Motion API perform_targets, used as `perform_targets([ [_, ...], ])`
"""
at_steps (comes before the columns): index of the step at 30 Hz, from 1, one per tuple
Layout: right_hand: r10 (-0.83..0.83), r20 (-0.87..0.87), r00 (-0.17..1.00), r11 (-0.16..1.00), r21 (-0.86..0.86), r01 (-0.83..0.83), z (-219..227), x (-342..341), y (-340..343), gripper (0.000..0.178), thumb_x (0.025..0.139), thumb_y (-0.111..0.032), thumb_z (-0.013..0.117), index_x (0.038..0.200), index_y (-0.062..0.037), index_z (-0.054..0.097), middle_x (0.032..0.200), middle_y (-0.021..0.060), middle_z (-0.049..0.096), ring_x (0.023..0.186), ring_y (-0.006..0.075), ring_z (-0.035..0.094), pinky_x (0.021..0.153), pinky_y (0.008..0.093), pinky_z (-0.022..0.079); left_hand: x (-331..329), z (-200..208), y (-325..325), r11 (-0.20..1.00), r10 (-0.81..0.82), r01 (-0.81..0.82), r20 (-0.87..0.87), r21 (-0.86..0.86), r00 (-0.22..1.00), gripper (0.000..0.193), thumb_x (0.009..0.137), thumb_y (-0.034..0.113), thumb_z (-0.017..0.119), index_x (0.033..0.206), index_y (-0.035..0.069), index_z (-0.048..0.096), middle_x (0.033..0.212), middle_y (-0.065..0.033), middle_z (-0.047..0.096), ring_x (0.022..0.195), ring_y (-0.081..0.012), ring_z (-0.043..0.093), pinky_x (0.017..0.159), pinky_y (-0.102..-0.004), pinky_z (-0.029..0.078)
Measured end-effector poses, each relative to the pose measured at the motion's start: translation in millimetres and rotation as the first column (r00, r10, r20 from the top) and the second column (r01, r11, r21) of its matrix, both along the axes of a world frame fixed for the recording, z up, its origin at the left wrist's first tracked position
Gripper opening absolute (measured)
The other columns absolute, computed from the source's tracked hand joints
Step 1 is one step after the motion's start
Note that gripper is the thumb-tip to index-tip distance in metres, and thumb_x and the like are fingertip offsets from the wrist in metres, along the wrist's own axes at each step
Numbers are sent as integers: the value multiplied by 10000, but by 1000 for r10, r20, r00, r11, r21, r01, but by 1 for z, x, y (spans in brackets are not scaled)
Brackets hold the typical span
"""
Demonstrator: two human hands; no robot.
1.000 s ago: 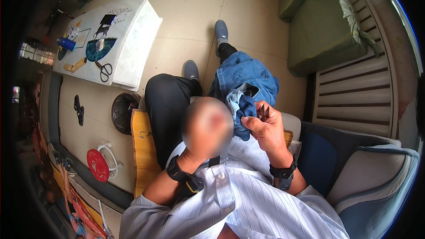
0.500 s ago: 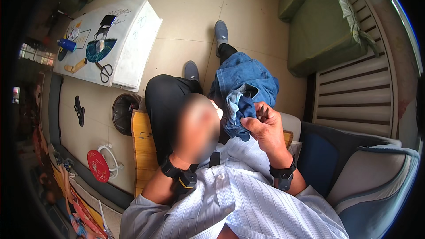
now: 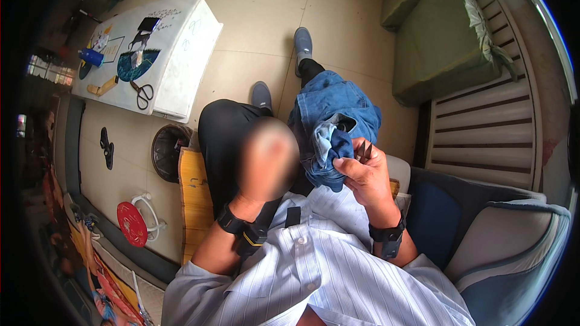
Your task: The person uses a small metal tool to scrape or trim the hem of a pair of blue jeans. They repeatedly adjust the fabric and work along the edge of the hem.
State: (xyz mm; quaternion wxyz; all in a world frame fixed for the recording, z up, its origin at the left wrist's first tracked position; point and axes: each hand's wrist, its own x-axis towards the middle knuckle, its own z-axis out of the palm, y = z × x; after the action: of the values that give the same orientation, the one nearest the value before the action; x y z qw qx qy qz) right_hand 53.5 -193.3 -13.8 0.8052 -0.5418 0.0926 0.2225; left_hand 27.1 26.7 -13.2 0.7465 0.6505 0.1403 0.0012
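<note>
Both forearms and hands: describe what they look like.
Short sleeves of a pale, finely striped button-up shirt leave the forearms bare. A black strap and dark boxy device with a yellow line sit on the left wrist, a black wristband with a dark boxy module on the right. The right hand is ungloved; the left hand is blurred.

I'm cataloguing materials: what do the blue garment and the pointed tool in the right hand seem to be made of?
The blue garment looks like denim, matte, with uneven blue tones and creased folds. The pointed tool is probably metal, dark, with slim, tapering tips; the right hand hides the rest.
</note>
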Motion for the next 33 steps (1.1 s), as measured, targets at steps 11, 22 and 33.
perform_targets([
  [11,66,-236,970,926,378,29,0,12,-12,220,918,45,699,1078,-103,667,718,-45,610,400,17,352,359,228,265,-14,-17,-15,867,-352,164,345,471,870,524,862,183,863,1297,-3,639,1387,-190,586,1292,-334,600,1080,-411,489],
  [22,61,-268,962,943,333,33,-5,15,-29,130,1032,-122,652,1154,-80,669,713,-26,556,472,35,387,407,237,292,6,-15,-28,901,-401,316,292,297,868,217,946,124,789,1030,-3,634,882,-45,585,767,-135,568,685,-313,486],
  [33,121,309,943,959,-280,-31,56,4,-54,468,1097,-334,574,1342,59,647,1059,108,718,710,86,547,614,232,437,-7,21,-20,955,-269,261,44,144,962,148,913,61,787,955,23,651,753,58,538,691,-22,437,599,-235,365],
])
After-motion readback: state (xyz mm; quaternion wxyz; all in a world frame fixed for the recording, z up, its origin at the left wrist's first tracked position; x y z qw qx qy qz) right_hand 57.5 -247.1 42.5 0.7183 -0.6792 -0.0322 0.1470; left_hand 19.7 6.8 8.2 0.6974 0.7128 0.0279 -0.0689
